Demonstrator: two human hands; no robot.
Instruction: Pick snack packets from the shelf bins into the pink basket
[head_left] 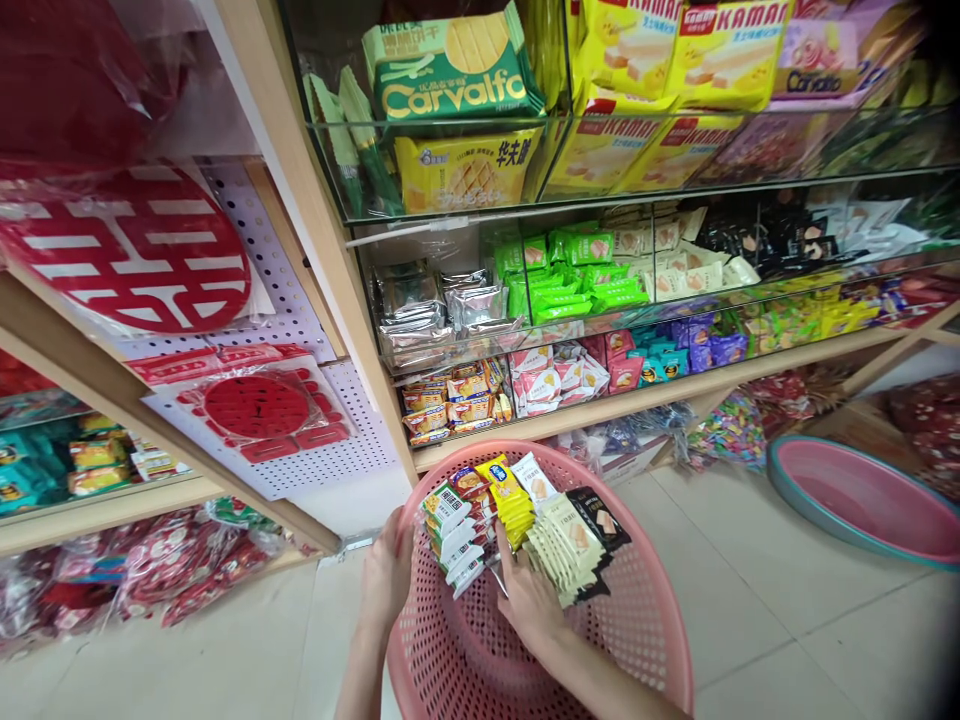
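My left hand (390, 570) is closed on the left rim of a pink perforated plastic basket (667, 610). Inside it, snack packets lie in overlapping rows: white-and-green packets (450, 540), yellow packets (510, 500), cream packets (570, 545), a white packet (536, 480) and black packets (604, 515). My right hand (529, 595) reaches over the basket with its fingers stretched out, at the lower ends of the yellow and cream rows. Its index finger meets the yellow row. Part of the fingers is hidden against the cream packets.
A glass-fronted shelf unit (480, 430) full of packaged snacks stands directly behind the basket. Pink-and-teal basins (862, 490) lie on the tiled floor (742, 590) to the right. Red paper decorations (262, 405) hang on a pegboard at left, above bagged goods (202, 560).
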